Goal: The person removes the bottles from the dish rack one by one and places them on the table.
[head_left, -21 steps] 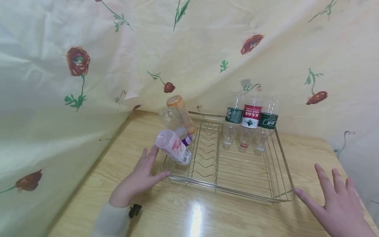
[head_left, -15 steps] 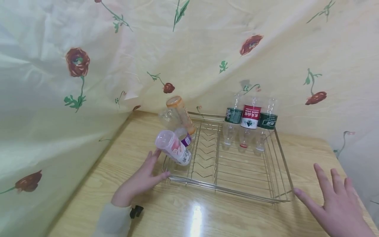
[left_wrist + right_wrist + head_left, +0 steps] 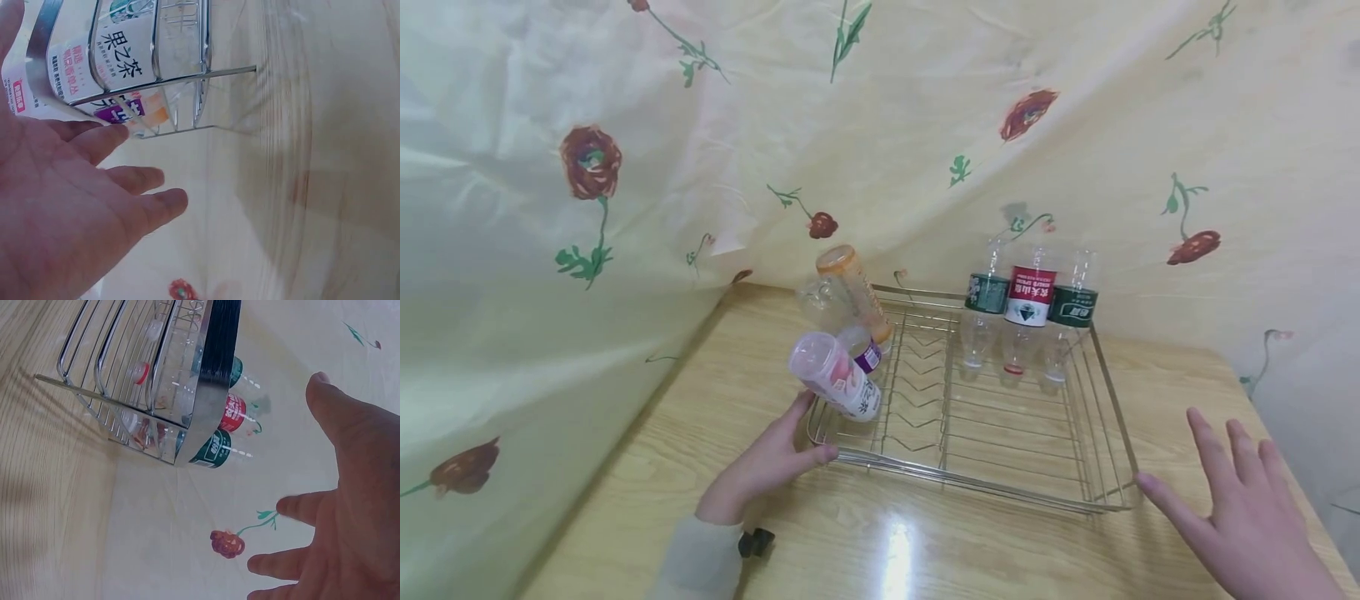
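A metal wire rack (image 3: 962, 477) stands on the wooden table. At its front left corner is my left hand (image 3: 767, 467), fingers loosely extended, thumb at the front rim and fingertips by the side. In the left wrist view, those fingertips (image 3: 115, 131) reach the rack's wires. A tilted pink-and-white bottle (image 3: 842, 379) leans over that corner, above the hand. My right hand (image 3: 1247, 508) spreads its fingers beside the front right corner, its thumb tip near the rim in the head view. The right wrist view shows its fingers (image 3: 300, 507) apart from the rack, holding nothing.
Behind the pink bottle lean a purple-labelled bottle (image 3: 868, 357) and an orange-tinted bottle (image 3: 857, 292). Upside down at the back right are a red-labelled bottle (image 3: 1028, 293) and two green-labelled bottles, one (image 3: 1072, 307) at the right. Floral cloth (image 3: 910, 125) hangs behind the table.
My left hand has shifted slightly right, its fingertips going from beside the pink-and-white bottle down to the rack's corner. The right hand stays spread in nearly the same place.
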Demonstrator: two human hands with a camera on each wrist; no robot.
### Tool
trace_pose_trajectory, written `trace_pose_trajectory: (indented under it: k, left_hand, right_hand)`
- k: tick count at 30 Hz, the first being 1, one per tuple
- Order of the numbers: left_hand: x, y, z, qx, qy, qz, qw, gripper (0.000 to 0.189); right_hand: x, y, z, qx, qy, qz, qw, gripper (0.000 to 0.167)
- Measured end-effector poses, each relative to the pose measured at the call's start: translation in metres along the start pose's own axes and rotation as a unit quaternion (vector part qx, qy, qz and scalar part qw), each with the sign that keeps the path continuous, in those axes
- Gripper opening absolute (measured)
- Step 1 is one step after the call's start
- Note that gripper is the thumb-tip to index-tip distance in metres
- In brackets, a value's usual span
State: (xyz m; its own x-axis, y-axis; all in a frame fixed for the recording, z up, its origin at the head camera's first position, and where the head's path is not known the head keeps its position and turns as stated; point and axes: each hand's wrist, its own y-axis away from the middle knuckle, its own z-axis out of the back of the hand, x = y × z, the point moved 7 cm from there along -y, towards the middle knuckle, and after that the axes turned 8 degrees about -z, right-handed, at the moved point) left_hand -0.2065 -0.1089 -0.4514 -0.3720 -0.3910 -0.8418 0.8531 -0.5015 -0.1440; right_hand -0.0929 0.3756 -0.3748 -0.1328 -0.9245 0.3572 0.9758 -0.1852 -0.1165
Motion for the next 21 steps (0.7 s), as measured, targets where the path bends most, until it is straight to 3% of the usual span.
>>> trace_pose_trajectory:
  k: [6, 10, 15, 21]
  left_hand:
    - [-0.002, -0.001, 0.0, -0.028, 0.009, -0.018, 0.9994, 0.103]
    - [-0.002, -0.002, 0.0, -0.034, 0.01, -0.018, 0.9992, 0.103]
    - [-0.001, -0.003, -0.001, -0.035, 0.007, -0.017, 0.9992, 0.107]
    - [0.0, -0.003, -0.002, -0.043, 0.012, -0.019, 0.9988, 0.108]
  right_hand:
    - [0.009, -0.003, 0.003, -0.01, -0.039, 0.019, 0.999, 0.103]
    - [0.021, -0.005, 0.006, -0.021, -0.047, 0.032, 0.9982, 0.104]
    - [0.039, -0.009, 0.007, -0.004, -0.048, 0.038, 0.9981, 0.103]
    - [0.067, -0.012, 0.013, -0.012, -0.062, 0.072, 0.9954, 0.098]
